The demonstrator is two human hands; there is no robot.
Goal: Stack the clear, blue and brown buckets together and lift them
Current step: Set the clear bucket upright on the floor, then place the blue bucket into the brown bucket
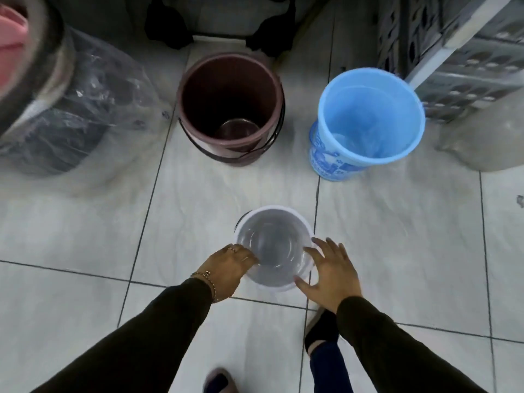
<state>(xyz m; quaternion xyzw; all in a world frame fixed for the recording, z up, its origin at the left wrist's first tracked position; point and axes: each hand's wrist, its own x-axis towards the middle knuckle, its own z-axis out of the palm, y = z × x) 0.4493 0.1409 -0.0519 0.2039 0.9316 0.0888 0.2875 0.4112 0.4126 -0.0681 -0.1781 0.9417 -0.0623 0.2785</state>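
Nearest the camera, two dark sleeves reach down toward the tiled floor (397,236). The left hand (231,268) curls its fingers (249,258) over the near-left rim of the clear bucket (272,222), gripping that edge; a ring and a bracelet show on it. The right hand (330,275) is open, its fingers (330,246) spread against the bucket's right side, the thumb lying under the near rim. Whether the palm presses the wall is hard to tell. The clear bucket stands upright between the two hands.

Well beyond the fingertips, up and slightly left, the brown bucket (231,89) stands upright and open with its dark handle hanging down. Beyond the right fingertips, further right, the blue bucket (368,109) stands apart from the brown one, a printed pattern on its outer wall.
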